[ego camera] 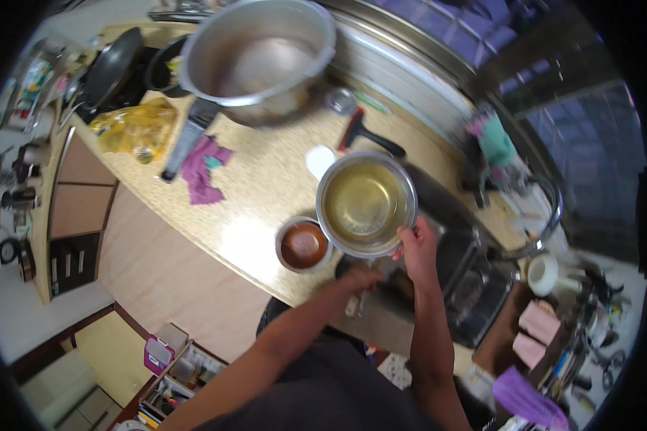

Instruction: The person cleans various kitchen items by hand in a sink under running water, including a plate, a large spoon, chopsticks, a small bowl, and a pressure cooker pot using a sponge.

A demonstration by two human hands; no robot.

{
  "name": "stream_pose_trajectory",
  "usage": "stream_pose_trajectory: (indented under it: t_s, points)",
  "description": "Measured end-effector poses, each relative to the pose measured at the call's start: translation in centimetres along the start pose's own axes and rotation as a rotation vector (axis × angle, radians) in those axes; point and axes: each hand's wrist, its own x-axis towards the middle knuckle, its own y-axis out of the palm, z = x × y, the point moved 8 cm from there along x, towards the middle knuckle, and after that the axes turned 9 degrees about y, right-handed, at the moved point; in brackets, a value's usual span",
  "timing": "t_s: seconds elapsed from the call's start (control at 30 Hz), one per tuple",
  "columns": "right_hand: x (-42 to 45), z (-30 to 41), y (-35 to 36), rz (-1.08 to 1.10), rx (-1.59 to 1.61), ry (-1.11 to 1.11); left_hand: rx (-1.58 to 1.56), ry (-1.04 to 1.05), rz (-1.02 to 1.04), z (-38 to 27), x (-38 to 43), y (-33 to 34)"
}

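Note:
A round metal bowl (364,204) containing a clear yellowish liquid is gripped at its lower right rim by my right hand (420,248). It overhangs the counter beside the black sink (458,280). My left hand (362,278) is low by the sink's near left edge, below the bowl. Its fingers are blurred and partly hidden, so I cannot make out whether it holds anything. Just left of the bowl, a smaller pot (304,245) with a reddish-brown inside stands on the counter. A white rounded object (319,160) lies partly behind the bowl.
A large metal pot (261,54) with a dark handle (188,140) occupies the back of the counter (259,178). Nearby lie a purple cloth (205,169), a yellow plastic bag (137,129) and a black-handled tool (374,137). A curved faucet (550,226) rises beside the sink.

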Motion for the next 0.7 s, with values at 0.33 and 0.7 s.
stream_pose_trajectory:
  t_s: [0.33, 0.7]
  points:
    - [-9.5, -9.0, -19.3, -0.347, 0.046, 0.089, -0.127, -0.030, -0.303, -0.2, 5.8, -0.4]
    - [-13.4, -17.2, -26.4, -0.494, 0.118, 0.144, 0.853, -0.120, -0.641, -1.5, 11.8, -3.0]
